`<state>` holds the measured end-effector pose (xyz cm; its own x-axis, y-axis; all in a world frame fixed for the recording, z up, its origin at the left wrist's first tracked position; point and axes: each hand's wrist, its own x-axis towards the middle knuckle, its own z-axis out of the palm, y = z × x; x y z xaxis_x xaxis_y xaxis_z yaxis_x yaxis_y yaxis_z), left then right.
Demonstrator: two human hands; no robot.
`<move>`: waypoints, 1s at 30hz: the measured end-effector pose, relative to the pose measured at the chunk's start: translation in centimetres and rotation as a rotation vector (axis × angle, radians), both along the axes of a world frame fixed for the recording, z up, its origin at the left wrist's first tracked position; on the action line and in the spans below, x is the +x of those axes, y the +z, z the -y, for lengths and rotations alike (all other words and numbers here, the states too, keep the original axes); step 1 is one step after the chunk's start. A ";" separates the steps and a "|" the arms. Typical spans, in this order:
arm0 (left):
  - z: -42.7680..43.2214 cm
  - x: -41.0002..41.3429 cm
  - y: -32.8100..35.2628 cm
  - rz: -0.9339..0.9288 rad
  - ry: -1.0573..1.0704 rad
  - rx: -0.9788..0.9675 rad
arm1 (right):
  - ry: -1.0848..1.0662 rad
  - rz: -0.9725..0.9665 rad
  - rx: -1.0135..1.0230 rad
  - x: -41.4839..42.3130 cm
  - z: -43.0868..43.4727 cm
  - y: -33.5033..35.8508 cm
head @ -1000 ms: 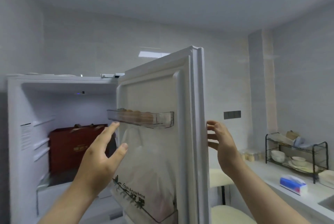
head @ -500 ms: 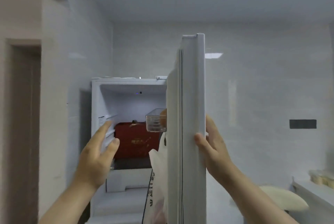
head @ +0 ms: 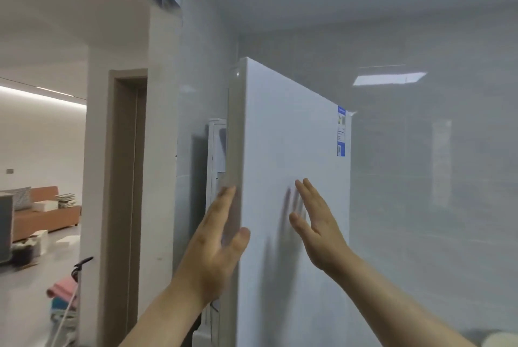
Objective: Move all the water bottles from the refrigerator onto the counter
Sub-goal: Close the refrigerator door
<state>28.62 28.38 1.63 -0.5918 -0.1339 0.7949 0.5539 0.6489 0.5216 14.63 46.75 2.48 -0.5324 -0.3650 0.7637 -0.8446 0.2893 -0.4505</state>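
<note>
The refrigerator door (head: pixel 291 136) is seen from its outer, white side and stands partly open. A narrow strip of the refrigerator body (head: pixel 217 145) is shown just left of the door's free edge. The interior is hidden behind the door, so the place of the water bottles cannot be told.

The left grip (head: pixel 215 248) is held at the door's free edge. Its fingers (head: pixel 224 201) are spread straight up along the edge, and the thumb is laid over the corner onto the front face. The right grip (head: pixel 316 229) is held flat before the front face, right of the free edge. Its fingers (head: pixel 304 192) are straight and close together, and nothing is held in it. Its shadow is cast on the door just beside it; whether the palm touches the door cannot be told.

A blue label (head: pixel 341 133) is stuck near the door's upper far corner. Left of the door a brown doorway frame (head: pixel 123 178) is seen, and well beyond it an orange sofa (head: pixel 47 215).
</note>
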 end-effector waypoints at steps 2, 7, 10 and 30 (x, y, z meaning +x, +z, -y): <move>0.7 -1.2 0.2 0.011 0.093 -0.022 | -0.018 0.011 0.080 -1.6 0.8 -0.3; 4.1 -5.1 -0.5 -0.011 0.337 -0.190 | -0.136 -0.088 0.325 -5.6 2.7 -1.0; 7.5 -7.7 -1.3 -0.075 0.438 -0.307 | -0.222 -0.226 0.409 -7.9 4.6 -1.2; 24.4 -26.4 0.1 -0.005 0.617 -0.727 | -0.629 -0.458 0.470 -22.2 13.7 -0.8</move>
